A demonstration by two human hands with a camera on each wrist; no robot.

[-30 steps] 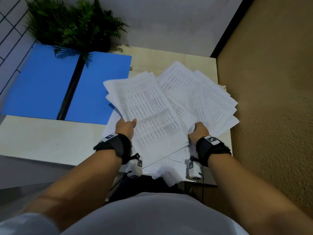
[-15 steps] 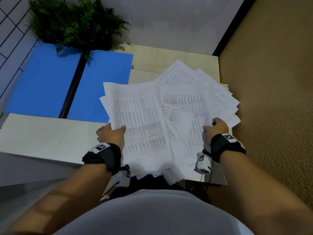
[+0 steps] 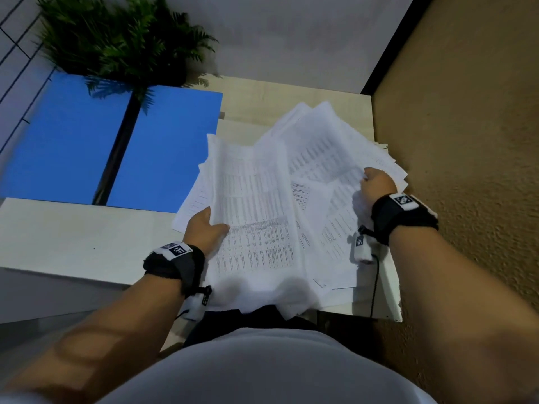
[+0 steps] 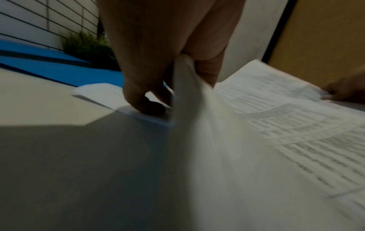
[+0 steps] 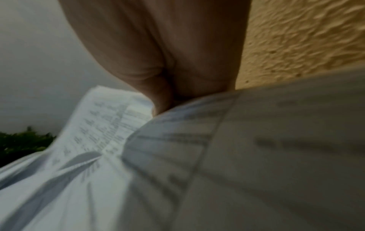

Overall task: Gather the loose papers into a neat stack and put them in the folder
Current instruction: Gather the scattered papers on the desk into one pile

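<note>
A loose fan of printed white papers (image 3: 262, 217) lies on the right half of the pale desk (image 3: 73, 237), its near edge hanging over the front. My left hand (image 3: 205, 227) pinches the left edge of the top sheets (image 4: 197, 96), thumb on top and fingers under them. On the right side my right hand (image 3: 376, 185) grips other sheets (image 5: 118, 118), which are lifted and bent. The open blue folder (image 3: 163, 147) lies flat at the back left, with a dark spine down its middle; the papers' left corner overlaps its near right corner.
A green potted fern (image 3: 122, 45) stands at the back left, behind the folder. A rough yellow wall (image 3: 466, 141) runs close along the desk's right edge. A white wall (image 3: 291, 33) closes the back. The desk's front left part carries nothing but shadow.
My right hand has moved away from me and to the right along the papers' right edge, lifting the sheets. The left hand has drawn the top sheets leftward and squarer to me.
</note>
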